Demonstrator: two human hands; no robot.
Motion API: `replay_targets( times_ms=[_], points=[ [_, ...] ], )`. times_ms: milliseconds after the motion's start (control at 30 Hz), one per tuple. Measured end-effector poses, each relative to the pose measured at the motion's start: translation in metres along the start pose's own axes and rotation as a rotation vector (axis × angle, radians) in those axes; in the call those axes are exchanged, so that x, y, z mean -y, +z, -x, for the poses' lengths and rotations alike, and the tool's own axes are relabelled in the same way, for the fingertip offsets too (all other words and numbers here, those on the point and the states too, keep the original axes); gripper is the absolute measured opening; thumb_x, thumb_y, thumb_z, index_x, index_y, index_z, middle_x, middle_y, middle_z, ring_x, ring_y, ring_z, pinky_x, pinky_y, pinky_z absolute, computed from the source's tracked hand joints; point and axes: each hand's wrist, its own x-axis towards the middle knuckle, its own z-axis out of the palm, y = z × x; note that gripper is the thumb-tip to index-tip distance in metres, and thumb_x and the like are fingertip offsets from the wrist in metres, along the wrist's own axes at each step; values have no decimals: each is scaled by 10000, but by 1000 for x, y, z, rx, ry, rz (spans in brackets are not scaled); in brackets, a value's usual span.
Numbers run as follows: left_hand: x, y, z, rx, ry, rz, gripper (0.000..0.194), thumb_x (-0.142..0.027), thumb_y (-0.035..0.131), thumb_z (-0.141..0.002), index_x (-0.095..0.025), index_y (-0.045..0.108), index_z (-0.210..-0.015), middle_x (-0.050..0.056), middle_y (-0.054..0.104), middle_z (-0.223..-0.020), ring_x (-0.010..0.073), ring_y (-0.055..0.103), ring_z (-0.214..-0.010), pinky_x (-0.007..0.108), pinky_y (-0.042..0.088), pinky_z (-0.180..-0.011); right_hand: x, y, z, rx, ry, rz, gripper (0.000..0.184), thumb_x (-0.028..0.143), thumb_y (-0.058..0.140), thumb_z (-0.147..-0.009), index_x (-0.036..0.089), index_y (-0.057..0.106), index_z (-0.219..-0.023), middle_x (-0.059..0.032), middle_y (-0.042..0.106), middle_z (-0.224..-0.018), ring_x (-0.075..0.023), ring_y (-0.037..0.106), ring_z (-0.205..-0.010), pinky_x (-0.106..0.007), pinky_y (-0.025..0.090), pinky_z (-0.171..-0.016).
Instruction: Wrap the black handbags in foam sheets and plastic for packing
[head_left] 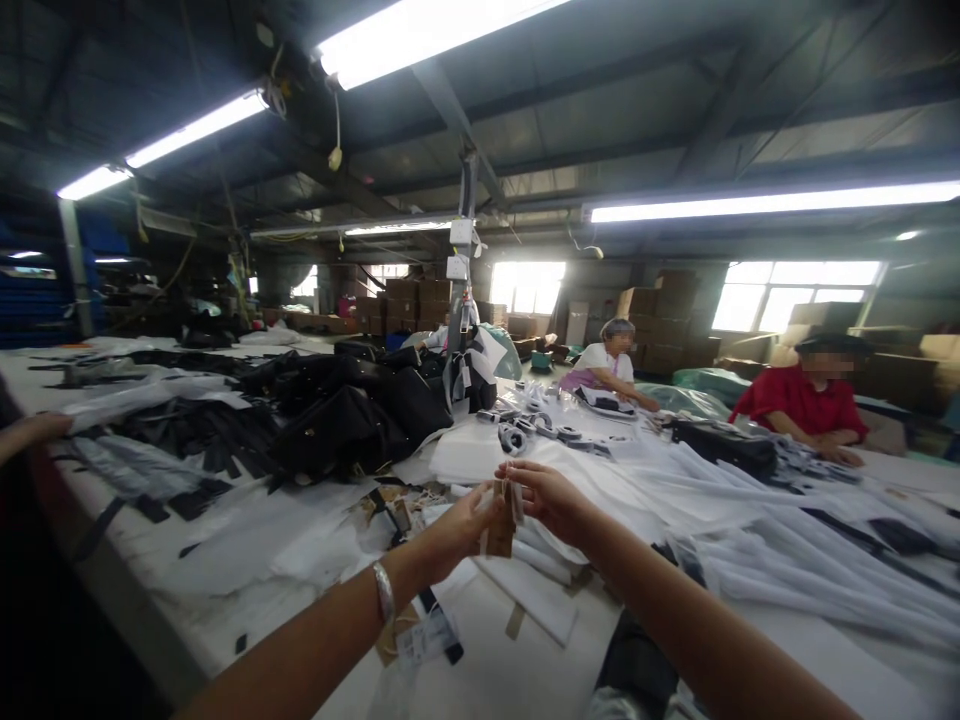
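Note:
Out over the table, my left hand (474,517) is closed on a brown cardboard hang tag (499,532), pinching its upper part. My right hand (551,500) meets it from the other side, thumb and fingertips pinched at the tag's top around what looks like its thin white string. A small clear strip hangs by the right fingers; its kind is too small to tell. Under the hands lie white sheets (536,600) and a loose heap of brown tags (394,500). A clear packet with a printed label (427,640) lies nearer to me.
Black bags (345,420) are piled beyond my left hand, beside a post (459,300). White rolled straps (514,438) lie past my hands. Thin white wrapping (795,560) spreads to the right. Two people sit across the table; another person's hand (45,428) reaches in from the left.

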Motion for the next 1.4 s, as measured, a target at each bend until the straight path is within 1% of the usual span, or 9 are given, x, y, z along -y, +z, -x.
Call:
replay_targets(
  times_ms=[167,367,500,667,867,967,1067,1233,1400],
  points=[
    [17,-4,2,-66,32,-29,460,-455,821,-717,-142,651,-1008,52,708,-832,166,669,-709,258,490,-647,-6,-4,-10,-74,42,-31,133,262,685,-860,158,664,-940,-37,710,-986,-156,670,-835,-306,529,-776],
    [26,-34,0,-126,27,-114,461,-501,757,-774,-163,673,-1076,43,730,-893,162,676,-680,222,404,-534,-12,-8,-13,-141,44,14,120,248,675,-865,147,658,-929,-30,693,-923,-153,639,-814,-287,495,-737],
    [39,-53,-2,-179,21,-136,388,-508,668,-868,-130,686,-952,48,717,-849,165,672,-754,283,497,-685,-17,-12,-15,-185,14,75,161,314,631,-895,166,666,-948,-42,713,-963,-161,643,-832,-281,481,-731],
    [51,-75,-5,-236,0,-147,326,-446,593,-948,-144,647,-1058,40,699,-940,177,676,-835,382,537,-815,-29,-24,-25,-301,-44,223,218,363,610,-947,149,652,-950,-34,679,-984,-178,640,-878,-364,511,-815],
    [54,-88,3,-75,-79,-224,546,-490,791,-741,-154,692,-1160,105,749,-1012,248,712,-848,349,539,-743,-36,-29,-27,-322,-47,290,214,354,607,-962,143,648,-952,-20,676,-916,-156,655,-809,-341,550,-755],
    [59,-83,3,-91,-53,-283,654,-462,820,-705,-177,643,-1267,145,725,-1134,290,700,-989,383,537,-821,-36,-24,-24,-301,-36,284,234,371,596,-967,143,642,-937,-8,680,-851,-141,661,-739,-316,555,-702],
    [60,-68,-4,-231,68,-347,589,-462,782,-738,-171,645,-1231,154,690,-1205,294,643,-1122,393,494,-931,-37,-18,-23,-292,-54,304,236,379,624,-934,149,635,-886,-7,699,-803,-137,665,-687,-288,540,-642],
    [44,-30,-14,-381,265,-429,242,-403,707,-806,-194,703,-927,70,719,-964,228,662,-912,312,494,-774,-37,-9,-19,-266,-139,360,258,450,635,-833,198,611,-779,-46,753,-789,-206,711,-717,-305,544,-624],
    [40,-4,-18,-418,349,-460,156,-353,742,-782,-210,763,-841,36,712,-841,191,623,-789,281,449,-719,-35,-3,-11,-257,-240,431,291,506,597,-819,217,624,-809,-70,768,-841,-256,733,-771,-360,565,-687]
  ],
)
